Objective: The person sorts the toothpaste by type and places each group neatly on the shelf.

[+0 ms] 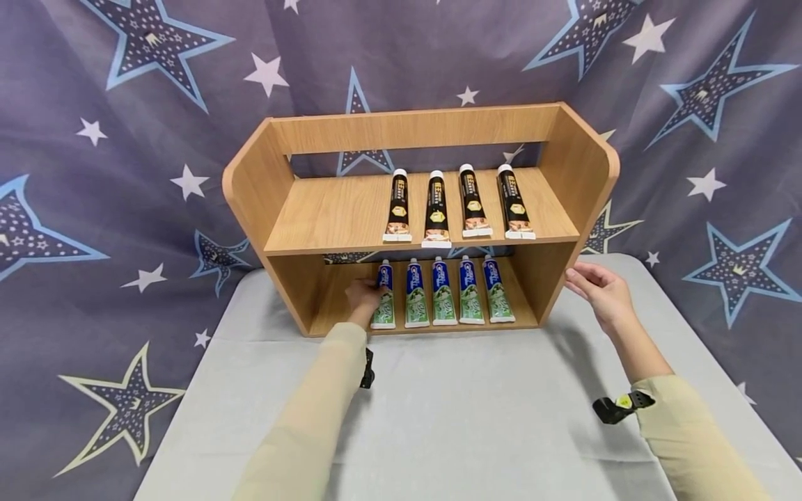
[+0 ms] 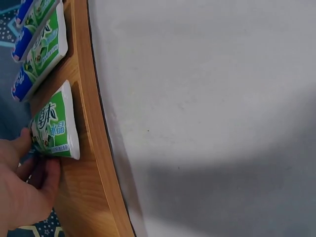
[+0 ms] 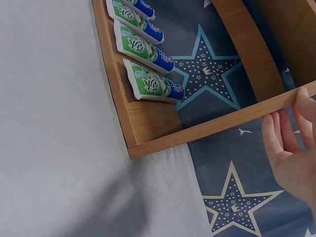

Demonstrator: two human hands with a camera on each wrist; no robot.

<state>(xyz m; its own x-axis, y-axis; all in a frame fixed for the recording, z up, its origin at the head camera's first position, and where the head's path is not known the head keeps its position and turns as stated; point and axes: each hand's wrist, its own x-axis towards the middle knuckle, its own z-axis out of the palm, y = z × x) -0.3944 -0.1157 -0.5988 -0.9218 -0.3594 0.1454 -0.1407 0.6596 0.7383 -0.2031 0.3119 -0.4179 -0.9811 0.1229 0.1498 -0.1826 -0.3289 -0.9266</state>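
Observation:
Leftmost in a row of several blue, green and white toothpaste tubes on the lower shelf, one toothpaste tube is gripped by my left hand. In the left wrist view, the thumb and fingers of that hand are round the far part of the tube; its flat white end faces the front edge. My right hand holds the right side panel of the wooden shelf unit. The right wrist view has its thumb at the panel's edge and the fingers against the outer face.
Several black tubes with white caps lie on the upper shelf, towards its right side. A pale cloth-covered table carries the unit. Behind it hangs a dark curtain printed with stars.

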